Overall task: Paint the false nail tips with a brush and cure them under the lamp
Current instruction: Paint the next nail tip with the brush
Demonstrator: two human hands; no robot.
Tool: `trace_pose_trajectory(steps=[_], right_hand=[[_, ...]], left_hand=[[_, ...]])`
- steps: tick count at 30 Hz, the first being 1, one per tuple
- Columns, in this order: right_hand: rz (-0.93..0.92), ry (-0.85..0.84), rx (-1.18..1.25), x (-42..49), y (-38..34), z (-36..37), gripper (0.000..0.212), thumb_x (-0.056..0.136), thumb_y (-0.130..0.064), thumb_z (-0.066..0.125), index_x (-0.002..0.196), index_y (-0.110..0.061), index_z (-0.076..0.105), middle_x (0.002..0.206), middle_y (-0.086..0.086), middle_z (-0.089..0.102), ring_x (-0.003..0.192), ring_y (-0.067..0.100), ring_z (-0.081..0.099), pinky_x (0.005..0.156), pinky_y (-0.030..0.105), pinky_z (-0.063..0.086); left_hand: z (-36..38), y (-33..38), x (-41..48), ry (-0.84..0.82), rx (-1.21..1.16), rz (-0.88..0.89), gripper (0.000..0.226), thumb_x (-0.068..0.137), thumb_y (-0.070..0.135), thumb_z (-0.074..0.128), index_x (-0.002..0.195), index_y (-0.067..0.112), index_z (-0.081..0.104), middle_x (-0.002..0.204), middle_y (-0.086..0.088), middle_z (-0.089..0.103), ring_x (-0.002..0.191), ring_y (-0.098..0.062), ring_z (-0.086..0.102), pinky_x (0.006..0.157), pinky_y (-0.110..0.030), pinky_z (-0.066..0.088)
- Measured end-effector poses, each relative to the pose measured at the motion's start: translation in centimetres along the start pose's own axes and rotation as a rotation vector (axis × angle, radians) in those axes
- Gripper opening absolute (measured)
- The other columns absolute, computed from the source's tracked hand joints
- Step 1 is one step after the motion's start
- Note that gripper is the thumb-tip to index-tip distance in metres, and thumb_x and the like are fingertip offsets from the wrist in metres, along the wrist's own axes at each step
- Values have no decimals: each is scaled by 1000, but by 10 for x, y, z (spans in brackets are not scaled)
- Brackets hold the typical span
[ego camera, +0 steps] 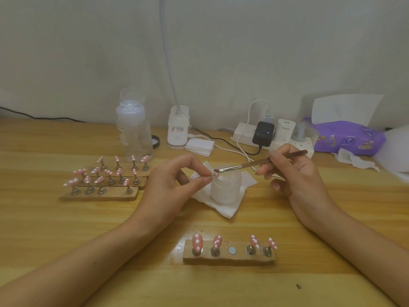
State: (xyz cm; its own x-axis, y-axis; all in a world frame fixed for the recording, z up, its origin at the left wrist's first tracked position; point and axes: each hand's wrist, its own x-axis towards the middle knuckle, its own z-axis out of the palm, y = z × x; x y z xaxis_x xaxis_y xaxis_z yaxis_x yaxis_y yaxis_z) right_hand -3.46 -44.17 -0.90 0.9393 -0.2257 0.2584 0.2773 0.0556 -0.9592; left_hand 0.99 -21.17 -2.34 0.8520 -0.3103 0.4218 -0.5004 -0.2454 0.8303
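Note:
My left hand (177,180) pinches a small pink nail tip (215,173) on its stand between thumb and fingers, above a frosted jar (225,189). My right hand (292,171) grips a thin brush (261,162) like a pen; its bristles touch the held tip. Near the front edge a wooden holder (229,257) carries pink tips with white dots (197,241) on metal stands, and one middle magnet spot sits bare. At the left, three more holders (104,193) carry several pink dotted tips. The white gooseneck lamp (178,129) stands at the back.
The jar sits on a white tissue (223,209). A clear pump bottle (132,129) and black lid (156,141) stand at back left. A pad stack (200,147), a power strip with chargers (265,134) and a purple tissue pack (347,136) line the back.

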Motion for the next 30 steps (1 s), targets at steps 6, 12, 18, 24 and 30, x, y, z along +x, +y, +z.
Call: trace_pose_trajectory(steps=[6, 12, 18, 24, 30], right_hand=[[-4, -7, 6, 0, 0, 0, 21, 75, -43, 68, 72, -26, 57, 70, 6, 72, 62, 9, 60, 46, 17, 40], [-3, 32, 28, 1, 0, -2, 21, 78, -39, 66, 75, -22, 54, 70, 6, 72, 59, 8, 55, 46, 17, 38], [-3, 35, 2, 1, 1, -1, 19, 80, -37, 65, 74, -22, 54, 70, 8, 72, 56, 8, 53, 45, 18, 37], [-28, -13, 0, 0, 1, 0, 22, 80, -39, 65, 75, -22, 53, 70, 8, 71, 55, 9, 53, 44, 17, 37], [-32, -8, 17, 0, 0, -1, 22, 81, -39, 65, 76, -22, 53, 70, 7, 71, 55, 10, 52, 44, 18, 36]], left_hand=[[0, -1, 0, 3, 3, -7, 10, 83, 26, 77, 77, 30, 70, 55, 15, 52, 57, -6, 44, 56, -15, 37], [-1, -3, -2, 0, 1, -6, 8, 82, 28, 76, 77, 31, 71, 53, 9, 47, 55, -6, 43, 56, -18, 37], [0, -4, 0, -1, -3, -1, 9, 83, 28, 76, 77, 31, 70, 49, 15, 45, 53, -4, 40, 54, -13, 35], [0, -4, -1, -5, 1, -4, 8, 82, 28, 76, 77, 31, 71, 52, 13, 49, 55, -5, 43, 56, -16, 38], [0, -2, -1, -14, 8, -7, 8, 84, 26, 76, 79, 30, 70, 60, 16, 59, 54, -4, 43, 56, -16, 40]])
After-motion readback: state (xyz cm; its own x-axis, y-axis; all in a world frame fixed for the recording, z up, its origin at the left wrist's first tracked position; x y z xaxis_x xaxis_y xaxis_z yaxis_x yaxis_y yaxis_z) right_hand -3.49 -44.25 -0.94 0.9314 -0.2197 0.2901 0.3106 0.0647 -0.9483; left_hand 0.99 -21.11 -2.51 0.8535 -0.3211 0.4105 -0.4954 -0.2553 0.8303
